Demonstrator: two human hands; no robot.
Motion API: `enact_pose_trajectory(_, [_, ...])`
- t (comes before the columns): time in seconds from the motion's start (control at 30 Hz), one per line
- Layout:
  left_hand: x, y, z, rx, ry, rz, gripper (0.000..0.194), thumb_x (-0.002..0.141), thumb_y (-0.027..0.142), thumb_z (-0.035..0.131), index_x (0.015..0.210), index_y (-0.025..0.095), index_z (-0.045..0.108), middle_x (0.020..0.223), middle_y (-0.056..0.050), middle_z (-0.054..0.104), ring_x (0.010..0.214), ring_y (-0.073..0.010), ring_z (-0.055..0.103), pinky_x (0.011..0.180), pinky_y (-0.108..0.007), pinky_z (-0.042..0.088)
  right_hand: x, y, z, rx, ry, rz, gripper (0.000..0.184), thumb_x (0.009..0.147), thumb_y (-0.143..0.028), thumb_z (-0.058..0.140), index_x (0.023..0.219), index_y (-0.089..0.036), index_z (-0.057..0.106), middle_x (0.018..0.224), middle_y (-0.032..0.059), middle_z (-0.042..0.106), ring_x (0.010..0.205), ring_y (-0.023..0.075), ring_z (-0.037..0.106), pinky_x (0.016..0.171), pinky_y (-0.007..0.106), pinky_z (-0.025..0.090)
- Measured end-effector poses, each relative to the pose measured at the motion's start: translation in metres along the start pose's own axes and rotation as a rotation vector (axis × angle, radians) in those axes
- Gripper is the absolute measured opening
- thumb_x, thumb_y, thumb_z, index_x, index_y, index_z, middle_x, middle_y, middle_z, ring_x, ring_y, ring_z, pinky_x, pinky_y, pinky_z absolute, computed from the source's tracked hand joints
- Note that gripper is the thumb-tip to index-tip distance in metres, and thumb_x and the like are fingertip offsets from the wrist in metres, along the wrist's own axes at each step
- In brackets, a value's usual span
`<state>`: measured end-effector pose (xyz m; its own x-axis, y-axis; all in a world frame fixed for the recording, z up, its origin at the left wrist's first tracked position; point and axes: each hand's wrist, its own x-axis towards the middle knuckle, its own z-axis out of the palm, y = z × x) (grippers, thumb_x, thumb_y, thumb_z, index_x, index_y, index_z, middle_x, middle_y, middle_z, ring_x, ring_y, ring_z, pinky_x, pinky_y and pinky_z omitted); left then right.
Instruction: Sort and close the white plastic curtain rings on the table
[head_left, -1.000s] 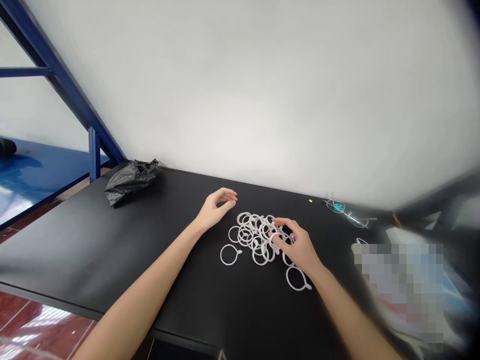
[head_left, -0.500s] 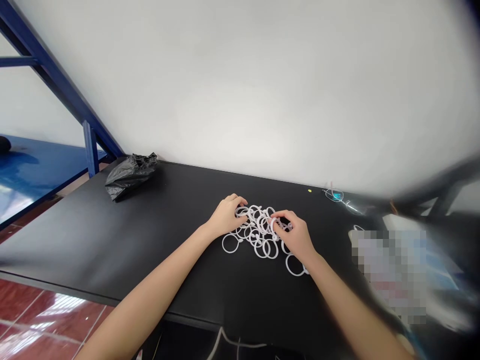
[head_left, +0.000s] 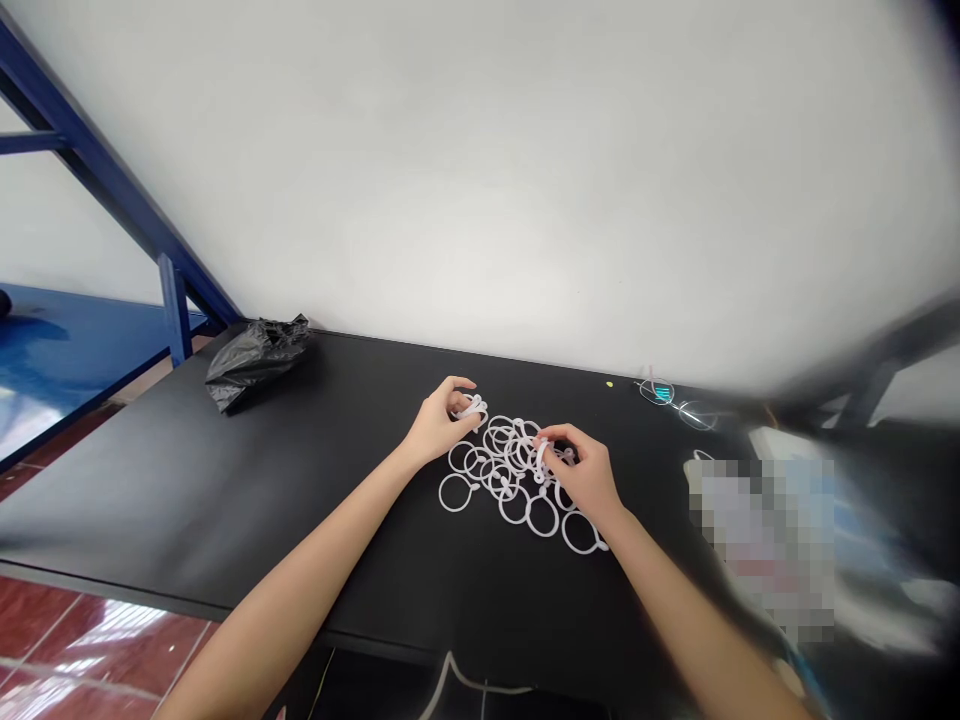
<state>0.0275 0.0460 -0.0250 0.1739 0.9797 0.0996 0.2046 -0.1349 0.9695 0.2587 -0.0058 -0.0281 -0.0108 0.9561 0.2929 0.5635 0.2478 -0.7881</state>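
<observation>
A loose pile of white curtain rings, each with a small eyelet, lies on the black tabletop. At the pile's far left edge my left hand is closed on white rings, held slightly above the table; how many cannot be made out. My right hand is over the pile's right side, thumb and fingers pinching a white ring. Other rings lie beneath and beside that hand, partly hidden by it. One separate ring rests just below my right wrist.
A crumpled black plastic bag lies at the table's back left. Eyeglasses sit near the white wall on the right. A blurred, partly pixelated package is at the right. Blue metal framing rises on the left.
My left hand has moved up and left, away from the pile, with rings now in its fingers. My right hand stays over the right side, and the rings have spread slightly.
</observation>
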Motion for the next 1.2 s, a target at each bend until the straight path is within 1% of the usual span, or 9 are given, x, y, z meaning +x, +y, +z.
enact_pose_trajectory(0.17, [0.001,0.005,0.0,-0.33,0.061,-0.184,0.044,0.072,0.023,0.061,0.114,0.015,0.051,0.066,0.002,0.065,0.069,-0.0155,0.064,0.073,-0.03,0.048,0.0,-0.003,-0.007,0.02,-0.084,-0.009,0.014,0.081,-0.029,0.064,0.092,-0.021,0.069,0.094,0.0052,0.074,0.09,0.0227,0.069,0.084,0.036,0.052])
enact_pose_trajectory(0.3, [0.001,0.008,0.0,-0.525,0.129,-0.268,0.048,0.076,0.027,0.064,0.119,0.013,0.047,0.08,-0.004,0.071,0.081,-0.0188,0.07,0.084,-0.035,0.05,0.004,-0.013,-0.017,0.039,-0.161,-0.087,0.022,0.081,-0.021,0.06,0.101,-0.023,0.068,0.105,0.0061,0.072,0.102,0.0243,0.066,0.094,0.041,0.05])
enact_pose_trajectory(0.47, [-0.001,0.014,-0.002,-0.643,0.035,-0.311,0.052,0.077,0.024,0.073,0.124,0.015,0.05,0.089,-0.009,0.076,0.096,-0.0234,0.072,0.1,-0.042,0.043,0.026,-0.032,-0.011,-0.038,-0.169,-0.123,0.017,0.086,-0.028,0.061,0.099,-0.022,0.069,0.103,0.007,0.072,0.1,0.0247,0.065,0.093,0.043,0.05])
enact_pose_trajectory(0.57, [-0.003,0.017,-0.005,-0.611,-0.042,-0.258,0.055,0.081,0.028,0.072,0.129,0.019,0.048,0.106,-0.011,0.075,0.108,-0.024,0.068,0.103,-0.043,0.04,0.045,-0.041,0.001,-0.191,-0.357,-0.124,0.03,0.081,-0.035,0.068,0.108,-0.022,0.068,0.11,0.0083,0.07,0.105,0.0269,0.063,0.092,0.043,0.049])
enact_pose_trajectory(0.7, [-0.004,0.021,-0.01,-0.666,-0.095,-0.255,0.055,0.082,0.03,0.073,0.131,0.025,0.048,0.121,-0.011,0.069,0.113,-0.0241,0.064,0.089,-0.037,0.05,0.064,-0.042,0.015,-0.322,-0.515,-0.086,0.028,0.071,-0.02,0.069,0.099,-0.017,0.071,0.098,0.0103,0.072,0.093,0.0276,0.066,0.08,0.039,0.052])
enact_pose_trajectory(0.8, [-0.003,0.021,-0.01,-0.711,-0.101,-0.258,0.048,0.083,0.028,0.072,0.126,0.022,0.053,0.104,-0.008,0.072,0.105,-0.0222,0.067,0.076,-0.03,0.054,0.071,-0.037,0.021,-0.313,-0.522,-0.053,0.018,0.069,-0.01,0.063,0.082,-0.017,0.072,0.08,0.0075,0.072,0.072,0.0218,0.066,0.064,0.032,0.05])
enact_pose_trajectory(0.93, [-0.001,0.019,-0.009,-0.766,-0.11,-0.282,0.038,0.083,0.024,0.069,0.119,0.017,0.058,0.082,-0.003,0.067,0.092,-0.0202,0.069,0.073,-0.03,0.056,0.072,-0.034,0.024,-0.265,-0.516,-0.026,0.013,0.066,-0.007,0.061,0.067,-0.018,0.069,0.063,0.0026,0.068,0.059,0.0163,0.062,0.056,0.026,0.046])
enact_pose_trajectory(1.1, [0.0,0.016,-0.005,-0.609,-0.033,-0.26,0.033,0.082,0.026,0.068,0.113,0.016,0.06,0.087,-0.004,0.068,0.092,-0.018,0.067,0.078,-0.029,0.053,0.072,-0.041,0.017,-0.172,-0.447,-0.004,0.009,0.073,-0.017,0.063,0.073,-0.018,0.071,0.061,0.0005,0.066,0.055,0.0133,0.058,0.053,0.025,0.044])
enact_pose_trajectory(1.2, [-0.002,0.018,0.001,-0.516,-0.079,-0.244,0.034,0.082,0.033,0.069,0.111,0.016,0.06,0.088,-0.005,0.069,0.085,-0.016,0.066,0.072,-0.027,0.051,0.073,-0.046,0.012,-0.069,-0.392,-0.007,0.013,0.077,-0.027,0.064,0.079,-0.017,0.072,0.06,0.0002,0.065,0.053,0.0122,0.054,0.052,0.025,0.042])
